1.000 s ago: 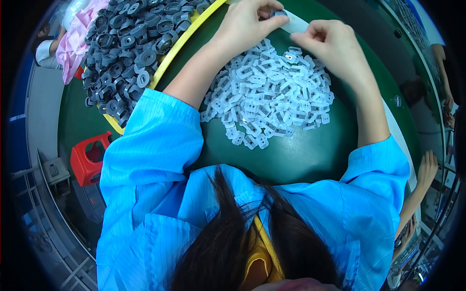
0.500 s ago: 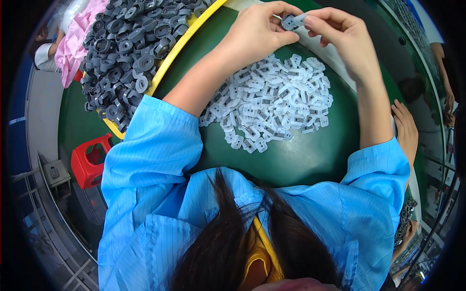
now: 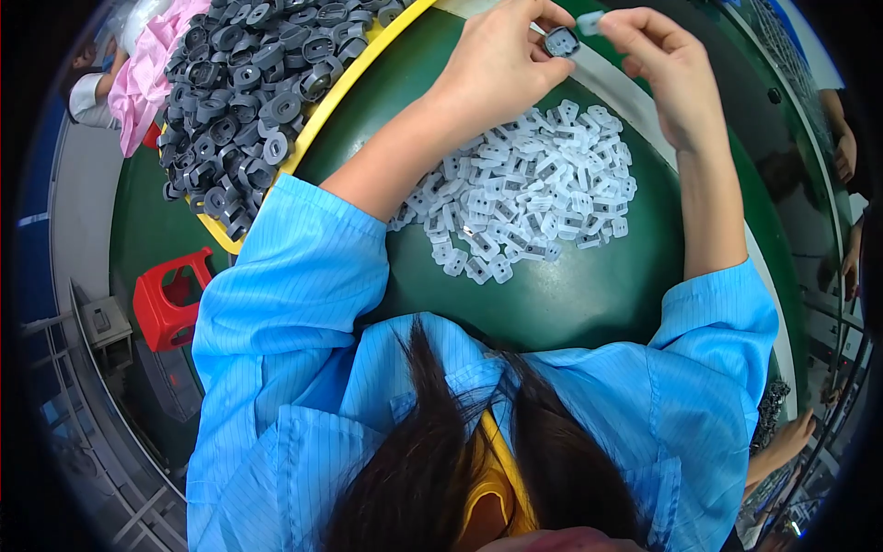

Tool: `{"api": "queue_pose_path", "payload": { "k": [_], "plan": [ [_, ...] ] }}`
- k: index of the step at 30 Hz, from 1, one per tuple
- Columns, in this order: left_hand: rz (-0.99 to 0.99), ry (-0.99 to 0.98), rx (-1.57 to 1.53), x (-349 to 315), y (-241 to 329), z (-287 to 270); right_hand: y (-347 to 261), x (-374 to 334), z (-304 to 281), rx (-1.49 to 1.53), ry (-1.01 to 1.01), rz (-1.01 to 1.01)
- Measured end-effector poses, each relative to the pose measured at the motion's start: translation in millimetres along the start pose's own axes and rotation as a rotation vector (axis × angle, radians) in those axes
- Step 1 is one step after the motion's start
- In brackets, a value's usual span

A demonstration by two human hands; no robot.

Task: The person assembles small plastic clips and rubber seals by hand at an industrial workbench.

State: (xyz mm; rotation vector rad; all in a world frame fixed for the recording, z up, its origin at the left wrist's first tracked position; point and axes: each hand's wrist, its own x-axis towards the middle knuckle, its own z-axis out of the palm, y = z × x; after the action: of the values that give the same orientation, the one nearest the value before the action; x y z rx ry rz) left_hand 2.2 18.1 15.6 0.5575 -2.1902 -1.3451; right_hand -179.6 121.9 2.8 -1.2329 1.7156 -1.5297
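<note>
Between the fingertips of my left hand [image 3: 504, 60] is a dark grey plastic part [image 3: 561, 41], its hollow side showing. My right hand [image 3: 664, 69] pinches a small translucent plastic piece [image 3: 590, 23] just to the right of the grey part, with a narrow gap between the two. Below both hands, a heap of similar whitish translucent pieces [image 3: 529, 198] lies on the green tabletop [image 3: 589, 299]; many of them show a dark slot in the middle.
A yellow-rimmed tray [image 3: 345, 78] at the left is piled with dark grey plastic parts [image 3: 244, 101]. Pink cloth [image 3: 147, 78] lies beyond it. A red stool [image 3: 170, 299] stands at the lower left. Another person's hand [image 3: 786, 442] shows at the right, near a dark heap [image 3: 771, 409].
My right hand has drawn back to the right with the translucent piece, away from the grey part in my left hand. A co-worker's hand by my right arm has gone from there.
</note>
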Motion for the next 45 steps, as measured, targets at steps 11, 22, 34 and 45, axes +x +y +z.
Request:
{"api": "queue_pose_path", "payload": {
  "k": [11, 22, 34, 45],
  "plan": [
    [0.255, 0.049, -0.020, 0.8, -9.4, 2.5, -1.2, -0.6, 12.1, 0.113, -0.127, 0.143],
    [0.206, 0.391, 0.955, 11.6, -8.9, -95.6, 54.9, 26.6, -52.7, -0.636, 0.253, 0.177],
    [0.333, 0.311, 0.606, 24.5, -13.9, -71.2, 16.8, 9.9, -1.6, -0.150, 0.122, -0.045],
    [0.181, 0.122, 0.183, 8.1, -15.7, 1.2, 10.7, -4.0, 24.9, -0.105, 0.039, -0.023]
  ]
}}
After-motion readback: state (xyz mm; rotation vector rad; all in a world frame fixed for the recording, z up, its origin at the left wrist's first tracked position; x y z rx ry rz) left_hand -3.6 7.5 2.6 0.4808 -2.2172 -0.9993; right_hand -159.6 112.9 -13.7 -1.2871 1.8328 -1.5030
